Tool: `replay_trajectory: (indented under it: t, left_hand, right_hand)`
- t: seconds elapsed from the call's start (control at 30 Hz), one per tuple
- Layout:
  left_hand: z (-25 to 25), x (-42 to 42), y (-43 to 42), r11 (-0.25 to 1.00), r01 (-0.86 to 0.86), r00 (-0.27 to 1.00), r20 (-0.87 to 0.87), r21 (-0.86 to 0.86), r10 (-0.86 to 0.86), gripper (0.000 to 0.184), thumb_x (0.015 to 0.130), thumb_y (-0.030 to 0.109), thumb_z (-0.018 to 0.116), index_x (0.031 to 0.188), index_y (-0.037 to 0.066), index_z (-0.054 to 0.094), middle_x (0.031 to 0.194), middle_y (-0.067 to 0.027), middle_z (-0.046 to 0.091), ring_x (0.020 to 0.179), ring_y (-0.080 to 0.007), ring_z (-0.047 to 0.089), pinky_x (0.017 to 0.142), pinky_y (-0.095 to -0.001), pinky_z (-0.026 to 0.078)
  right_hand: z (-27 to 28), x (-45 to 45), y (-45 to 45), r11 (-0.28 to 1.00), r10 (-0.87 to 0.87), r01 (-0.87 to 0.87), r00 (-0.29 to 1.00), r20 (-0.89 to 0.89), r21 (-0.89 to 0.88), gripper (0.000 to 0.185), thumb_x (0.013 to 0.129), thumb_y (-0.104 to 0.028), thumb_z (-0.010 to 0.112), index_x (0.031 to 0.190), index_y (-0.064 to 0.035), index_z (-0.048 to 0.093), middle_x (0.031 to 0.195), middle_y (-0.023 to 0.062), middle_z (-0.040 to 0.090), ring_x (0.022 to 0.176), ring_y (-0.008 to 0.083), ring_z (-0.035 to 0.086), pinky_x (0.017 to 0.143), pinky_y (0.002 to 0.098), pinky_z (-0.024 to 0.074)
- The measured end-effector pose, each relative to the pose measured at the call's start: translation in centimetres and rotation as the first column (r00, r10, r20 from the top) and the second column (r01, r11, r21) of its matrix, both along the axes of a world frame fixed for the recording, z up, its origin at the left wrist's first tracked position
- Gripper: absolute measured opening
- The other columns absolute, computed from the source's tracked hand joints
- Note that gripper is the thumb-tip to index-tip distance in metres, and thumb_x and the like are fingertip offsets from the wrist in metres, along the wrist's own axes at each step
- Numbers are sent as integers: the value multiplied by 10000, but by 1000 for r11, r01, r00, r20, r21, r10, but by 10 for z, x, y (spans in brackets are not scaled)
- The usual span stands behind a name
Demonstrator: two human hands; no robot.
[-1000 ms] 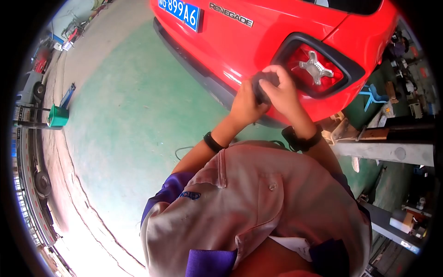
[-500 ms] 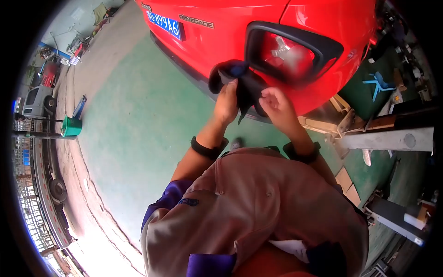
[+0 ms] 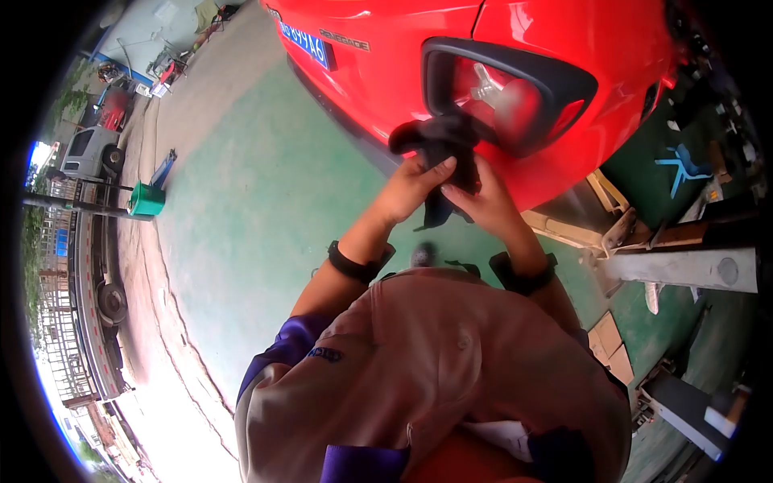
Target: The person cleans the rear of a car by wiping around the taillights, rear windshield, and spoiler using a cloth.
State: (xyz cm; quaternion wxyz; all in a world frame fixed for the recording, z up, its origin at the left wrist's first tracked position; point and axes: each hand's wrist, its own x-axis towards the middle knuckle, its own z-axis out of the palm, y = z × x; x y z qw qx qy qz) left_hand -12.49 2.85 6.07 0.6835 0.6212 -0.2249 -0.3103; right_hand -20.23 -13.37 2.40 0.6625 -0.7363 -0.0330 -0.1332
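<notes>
A bunched black cloth (image 3: 444, 143) is held up between both hands, just in front of the red car. My left hand (image 3: 412, 187) grips its lower left side, thumb laid over the front. From the right, my right hand (image 3: 485, 200) closes on the same cloth, its thumb near the left one. The cloth hides some of the fingers, and a dark flap hangs below the hands. Directly behind, the car's rear lamp (image 3: 515, 101) sits in a thick black surround (image 3: 555, 66); the upper cloth overlaps the surround's lower left corner.
The red car body (image 3: 386, 72) fills the top. At right are a lift arm (image 3: 564, 233), a grey metal beam (image 3: 684, 268), a blue stool (image 3: 683, 171) and cardboard (image 3: 609, 348). Leftward stand a green bucket (image 3: 147, 200) and a flatbed truck (image 3: 88, 306). The floor (image 3: 241, 201) is green.
My right hand, earlier with fingers raised beside the cloth, now holds it. The cloth is more bunched and sits slightly further right. The camera view has shifted a little.
</notes>
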Motion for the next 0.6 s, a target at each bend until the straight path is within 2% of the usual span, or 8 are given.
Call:
replay_trajectory:
  t: [0.1, 0.17, 0.27, 0.37, 0.4, 0.43, 0.5, 0.6]
  left_hand:
    - [-2, 2, 3, 962, 26, 984, 163, 272, -72, 360, 995, 339, 607, 1148, 16, 650, 991, 14, 639, 933, -72, 537, 861, -273, 463]
    - [4, 11, 6, 813, 69, 942, 230, 579, -244, 354, 1008, 326, 587, 1149, 4, 636, 956, 3, 634, 906, -72, 529, 840, -278, 464]
    - [2, 19, 14, 789, 97, 883, 313, 607, -350, 338, 1022, 306, 563, 1128, -9, 624, 901, -4, 625, 871, -80, 512, 819, -286, 463]
    - [7, 24, 17, 950, -5, 852, 499, 311, -159, 314, 1029, 280, 551, 1112, -15, 616, 872, 20, 604, 844, -90, 485, 798, -287, 452]
    - [19, 28, 23, 948, -23, 870, 474, 316, -137, 299, 1030, 255, 549, 1156, -7, 618, 927, 38, 603, 875, -82, 484, 826, -256, 439]
    - [35, 28, 28, 964, -48, 879, 470, 262, -84, 303, 1029, 233, 552, 1211, -2, 609, 1002, 43, 597, 916, -74, 492, 859, -227, 422]
    - [36, 44, 45, 975, -151, 820, 572, 163, 31, 335, 1002, 87, 523, 1329, 17, 555, 1107, -87, 681, 1033, -134, 597, 932, -294, 463]
    - [49, 71, 83, 996, -87, 706, 707, 19, 48, 354, 935, -69, 494, 1263, 5, 603, 1068, -91, 693, 1012, -160, 628, 919, -283, 474]
  right_hand:
    - [-20, -2, -9, 997, -28, 22, 996, -79, -79, 322, 908, -146, 674, 1171, 12, 577, 940, 187, 669, 873, 271, 671, 776, 362, 512]
    - [-11, -11, -13, 989, -32, 15, 993, -111, -147, 235, 958, -165, 599, 1100, 22, 599, 867, 231, 652, 804, 332, 666, 716, 389, 503]
    - [-5, -19, -18, 939, -101, 51, 986, -131, -339, 242, 987, -188, 546, 1082, 27, 602, 858, 265, 628, 795, 405, 638, 690, 417, 487]
    - [-32, -7, -31, 902, -250, 227, 968, -14, -367, 272, 992, -218, 542, 1085, 32, 594, 860, 286, 608, 802, 449, 612, 679, 445, 475]
    - [-43, 0, -42, 941, -260, 242, 964, -49, -236, 282, 991, -208, 540, 1138, 29, 585, 917, 300, 615, 865, 454, 616, 735, 428, 490]
    - [-28, 2, -48, 942, -284, 280, 959, 4, -184, 319, 987, -189, 549, 1211, 38, 560, 1022, 260, 662, 945, 349, 662, 827, 364, 496]
    - [16, -1, -66, 978, -185, 191, 980, -74, 83, 352, 981, -138, 559, 1279, 50, 543, 1138, 159, 676, 1035, 204, 643, 921, 300, 471]
    - [86, -2, -83, 970, -209, 192, 972, 106, 153, 319, 974, 10, 495, 1281, 59, 564, 1166, 85, 653, 1070, 140, 602, 954, 262, 455]
